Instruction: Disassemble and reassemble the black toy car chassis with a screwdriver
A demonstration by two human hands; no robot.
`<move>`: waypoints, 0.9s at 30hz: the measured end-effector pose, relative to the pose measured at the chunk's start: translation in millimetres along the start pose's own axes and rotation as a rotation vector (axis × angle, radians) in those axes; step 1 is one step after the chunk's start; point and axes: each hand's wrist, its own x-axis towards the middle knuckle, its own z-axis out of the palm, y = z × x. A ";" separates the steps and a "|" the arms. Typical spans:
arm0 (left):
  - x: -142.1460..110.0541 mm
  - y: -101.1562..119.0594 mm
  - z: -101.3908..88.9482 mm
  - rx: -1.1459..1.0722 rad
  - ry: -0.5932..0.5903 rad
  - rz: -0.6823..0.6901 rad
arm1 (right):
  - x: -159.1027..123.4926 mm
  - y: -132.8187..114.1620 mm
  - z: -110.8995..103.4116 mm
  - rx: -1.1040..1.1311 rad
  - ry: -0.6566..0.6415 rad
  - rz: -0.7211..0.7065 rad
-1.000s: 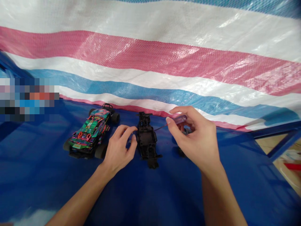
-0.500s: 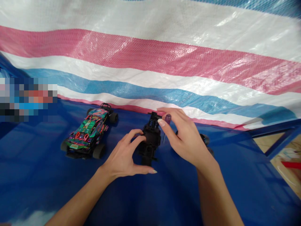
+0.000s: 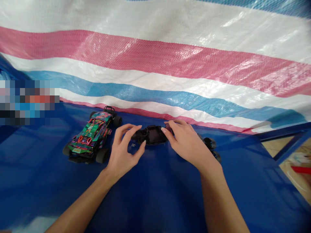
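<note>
A black RC car chassis [image 3: 155, 135] lies crosswise on the blue table between my hands. My left hand [image 3: 123, 150] is curled around its left end, thumb on the near side and fingers on the far side. At the other end, my right hand [image 3: 186, 142] is closed on a purple-handled screwdriver [image 3: 168, 127], mostly hidden by the fingers. The right fingertips are close against the chassis; whether they also grip it is unclear. A small pale part [image 3: 133, 145] sits just left of the chassis, below my left fingers.
A green, multicoloured RC car [image 3: 92, 134] stands to the left. Black wheels [image 3: 210, 143] show behind my right wrist. A striped plastic sheet [image 3: 155, 58] hangs along the table's back, and a blue frame [image 3: 284, 136] edges the right side.
The chassis has turned from lengthwise to crosswise. My left hand has moved up around its left end. The screwdriver has tilted and is now more hidden in my right hand.
</note>
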 end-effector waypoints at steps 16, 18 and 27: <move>-3.4 -7.0 5.8 -0.085 -0.231 0.050 | -21.9 -13.8 -19.4 0.049 -0.004 0.005; -2.9 -5.6 3.5 -0.055 -0.248 0.068 | -23.3 -18.5 -20.9 0.154 -0.002 0.012; -2.2 -7.5 -3.0 -0.227 -0.408 0.102 | -20.8 -36.8 -28.8 0.504 -0.008 0.041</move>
